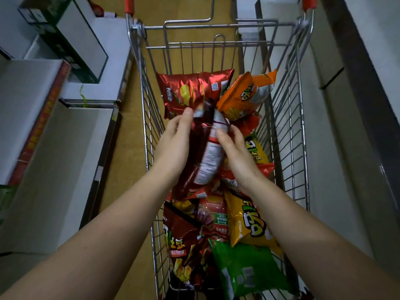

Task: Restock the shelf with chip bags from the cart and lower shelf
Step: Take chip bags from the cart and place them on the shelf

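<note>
Both arms outstretched, left hand, right hand gripping

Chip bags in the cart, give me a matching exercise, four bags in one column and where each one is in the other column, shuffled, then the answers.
Column one:
1. dark red bag
2. orange bag
3. green bag
4. bright red bag

Column two:
A. nearest the camera, at the cart's near end
B. held up between the left hand and the right hand
C. far end of the cart, on the left
D. far end of the cart, on the right

Pairs: 1-B, 2-D, 3-A, 4-C
</note>
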A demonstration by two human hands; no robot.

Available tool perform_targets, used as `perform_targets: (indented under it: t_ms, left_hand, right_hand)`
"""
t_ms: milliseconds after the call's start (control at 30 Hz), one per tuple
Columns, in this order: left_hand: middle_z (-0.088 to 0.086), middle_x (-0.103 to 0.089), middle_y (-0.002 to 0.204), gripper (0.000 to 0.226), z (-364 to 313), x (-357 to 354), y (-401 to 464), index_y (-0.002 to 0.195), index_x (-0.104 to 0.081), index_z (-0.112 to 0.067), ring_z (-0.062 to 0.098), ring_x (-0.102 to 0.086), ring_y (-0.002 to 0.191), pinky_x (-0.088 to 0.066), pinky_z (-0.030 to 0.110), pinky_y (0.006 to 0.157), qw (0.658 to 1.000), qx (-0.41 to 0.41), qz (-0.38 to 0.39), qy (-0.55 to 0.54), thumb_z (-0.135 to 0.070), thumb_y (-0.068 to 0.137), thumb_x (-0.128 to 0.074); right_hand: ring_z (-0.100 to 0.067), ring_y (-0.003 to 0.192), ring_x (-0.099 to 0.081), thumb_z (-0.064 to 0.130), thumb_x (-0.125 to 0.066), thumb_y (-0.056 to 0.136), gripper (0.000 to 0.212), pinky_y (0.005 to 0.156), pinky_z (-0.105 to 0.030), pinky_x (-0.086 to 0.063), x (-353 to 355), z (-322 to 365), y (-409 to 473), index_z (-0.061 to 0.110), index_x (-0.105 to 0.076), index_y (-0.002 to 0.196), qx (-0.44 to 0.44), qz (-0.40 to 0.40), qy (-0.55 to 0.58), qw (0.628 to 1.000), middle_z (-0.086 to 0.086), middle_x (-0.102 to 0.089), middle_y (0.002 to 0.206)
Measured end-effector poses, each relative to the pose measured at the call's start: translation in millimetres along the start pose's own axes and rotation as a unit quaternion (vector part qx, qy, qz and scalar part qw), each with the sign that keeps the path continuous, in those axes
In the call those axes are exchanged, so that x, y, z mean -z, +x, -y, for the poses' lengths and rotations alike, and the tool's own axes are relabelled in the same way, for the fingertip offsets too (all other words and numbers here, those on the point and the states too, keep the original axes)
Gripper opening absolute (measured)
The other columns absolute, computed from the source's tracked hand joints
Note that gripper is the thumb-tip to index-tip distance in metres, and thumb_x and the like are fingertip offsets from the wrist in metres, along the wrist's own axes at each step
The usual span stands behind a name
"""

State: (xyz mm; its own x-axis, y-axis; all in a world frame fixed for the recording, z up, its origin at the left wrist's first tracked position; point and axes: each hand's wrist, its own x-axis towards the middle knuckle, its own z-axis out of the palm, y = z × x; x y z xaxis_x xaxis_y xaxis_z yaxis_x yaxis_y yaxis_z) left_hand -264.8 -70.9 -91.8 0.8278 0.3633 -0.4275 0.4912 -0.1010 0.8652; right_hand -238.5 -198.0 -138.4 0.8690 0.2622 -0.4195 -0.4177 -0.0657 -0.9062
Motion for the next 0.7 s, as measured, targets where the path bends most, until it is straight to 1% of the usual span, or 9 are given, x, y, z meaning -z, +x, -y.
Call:
perform_targets:
  t_ms: [33,100,167,267,367,433,500,600,700]
  left_hand:
    - [-0.002,-0.061,0.120,0.058,0,-1,-1,0.125,-0.052,-0.031,0.018,-0.057,0.109,-0.044,0.037,0.100,1.000,0.003,0.006,-0.012,-0.069,0.085,-0.033]
    - [-0.002,-0.064,0.102,0.035,1,-2,-1,0.121,-0.055,-0.023,0.008,-0.061,0.081,-0.051,0.016,0.072,0.997,0.018,0.012,-0.074,-0.042,0.097,-0.039]
    - [-0.003,-0.062,0.090,0.030,5,-1,0,0.125,-0.052,-0.018,0.002,-0.058,0.065,-0.046,0.011,0.052,0.996,0.024,0.030,-0.077,-0.021,0.095,-0.053]
    - [-0.006,-0.056,0.109,0.062,12,-3,0,0.132,-0.041,-0.021,0.007,-0.060,0.089,-0.051,0.014,0.064,0.996,0.044,0.068,-0.047,-0.027,0.079,-0.073]
    - [0.003,-0.065,0.115,0.103,10,-4,-7,0.139,-0.039,-0.017,0.020,-0.066,0.097,-0.053,0.033,0.089,0.971,0.174,0.151,-0.071,-0.058,0.053,-0.078]
    - [0.005,-0.074,0.094,0.081,9,-1,-11,0.120,-0.056,-0.016,0.019,-0.070,0.085,-0.054,0.035,0.083,0.951,0.219,0.198,-0.086,-0.061,0.055,-0.072]
    - [0.005,-0.074,0.083,0.064,12,1,-10,0.105,-0.060,-0.016,0.019,-0.071,0.075,-0.054,0.033,0.074,0.950,0.227,0.183,-0.108,-0.056,0.056,-0.066]
    - [0.008,-0.072,0.101,0.084,17,0,-5,0.122,-0.048,-0.018,0.024,-0.070,0.088,-0.054,0.041,0.086,0.978,0.174,0.093,-0.069,-0.056,0.052,-0.072]
    - [0.007,-0.063,0.117,0.094,19,-2,-4,0.136,-0.031,-0.020,0.026,-0.066,0.100,-0.051,0.044,0.094,0.988,0.137,0.056,-0.040,-0.054,0.060,-0.074]
  right_hand:
    - [-0.016,0.123,-0.049,0.069,-0.062,0.070,0.091,0.107,-0.043,-0.036,3,-2,0,0.028,-0.028,0.144,-0.019,0.023,0.036,0.999,0.003,-0.050,0.137]
    - [-0.019,0.117,-0.057,0.075,-0.071,0.049,0.104,0.100,-0.040,-0.044,10,-6,-2,0.025,-0.044,0.136,-0.069,0.070,0.133,0.986,-0.001,-0.060,0.128]
    - [-0.023,0.112,-0.062,0.070,-0.071,0.051,0.094,0.090,-0.037,-0.052,18,-11,-6,0.018,-0.054,0.128,-0.115,0.096,0.235,0.960,-0.007,-0.065,0.122]
    - [-0.024,0.107,-0.064,0.061,-0.048,0.073,0.067,0.087,-0.038,-0.053,24,-18,-10,0.015,-0.061,0.119,-0.119,0.097,0.311,0.938,-0.010,-0.067,0.117]
    - [-0.024,0.101,-0.066,0.061,-0.041,0.077,0.062,0.087,-0.038,-0.050,21,-15,-9,0.016,-0.065,0.112,-0.101,0.090,0.306,0.942,-0.010,-0.069,0.111]
    - [-0.022,0.096,-0.068,0.060,-0.037,0.085,0.056,0.086,-0.037,-0.051,21,-9,-6,0.017,-0.066,0.108,-0.104,0.093,0.259,0.956,-0.009,-0.071,0.107]
    - [-0.021,0.094,-0.068,0.060,-0.039,0.088,0.051,0.085,-0.037,-0.052,22,-3,-3,0.021,-0.065,0.108,-0.122,0.073,0.188,0.972,-0.008,-0.071,0.107]
    - [-0.013,0.091,-0.064,0.059,-0.044,0.086,0.035,0.074,-0.030,-0.050,24,-1,-2,0.030,-0.062,0.094,-0.112,0.013,0.076,0.991,0.003,-0.068,0.100]
    - [-0.016,0.104,-0.061,0.063,-0.051,0.068,0.053,0.090,-0.034,-0.047,23,-5,-7,0.032,-0.059,0.109,-0.088,0.051,0.043,0.994,0.004,-0.065,0.110]
